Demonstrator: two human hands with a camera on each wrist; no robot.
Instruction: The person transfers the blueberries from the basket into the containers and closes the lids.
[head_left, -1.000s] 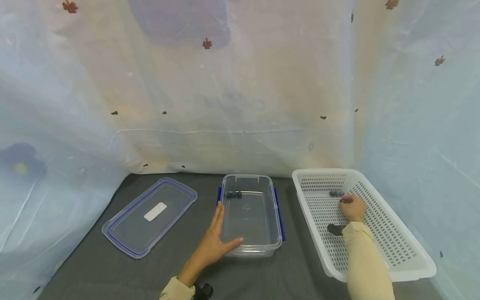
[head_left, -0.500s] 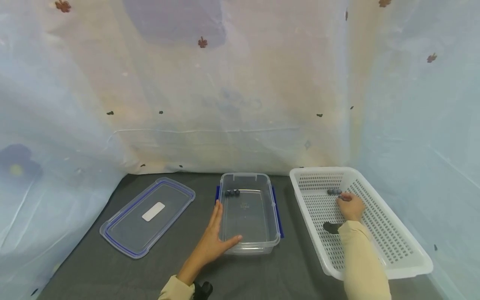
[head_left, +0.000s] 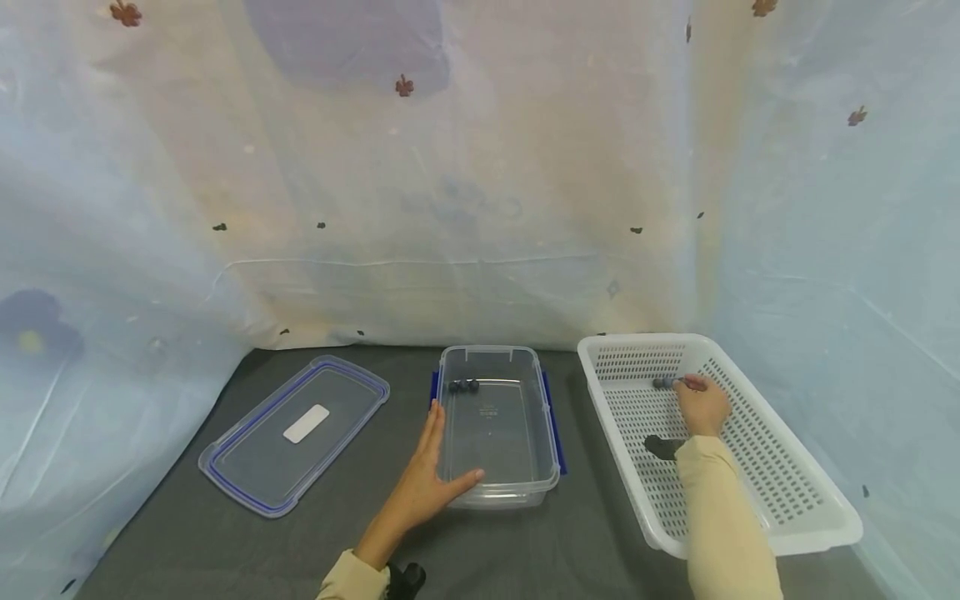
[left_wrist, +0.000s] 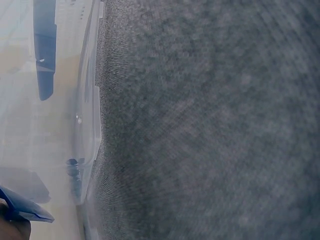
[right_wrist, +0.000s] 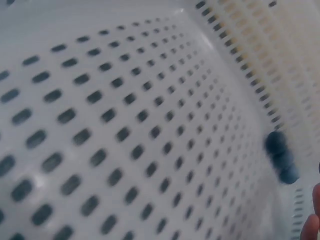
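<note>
My right hand (head_left: 703,408) reaches into the white perforated basket (head_left: 813,546), its fingertips pinching a small dark ball, most likely a blueberry. Only a dark sliver of that ball shows at the right edge of the right wrist view, just above the fingers (right_wrist: 312,225). Close by, a row of three blueberries (right_wrist: 281,157) lies near the basket's far wall. My left hand (head_left: 426,482), fingers straight and thumb spread, rests along the left side of the clear plastic container (head_left: 498,490). Three more blueberries (head_left: 463,386) sit in a row inside that container.
A clear lid with a blue seal (head_left: 255,442) and white label lies left of the container on the dark grey cloth (head_left: 525,567). Blue latches (head_left: 555,425) hang at the container's sides. A patterned curtain (head_left: 480,208) rises behind and at both sides.
My right hand has moved slightly farther back in the basket, up to the end of the blueberry row. The left hand stays at the container; the head view has shifted slightly.
</note>
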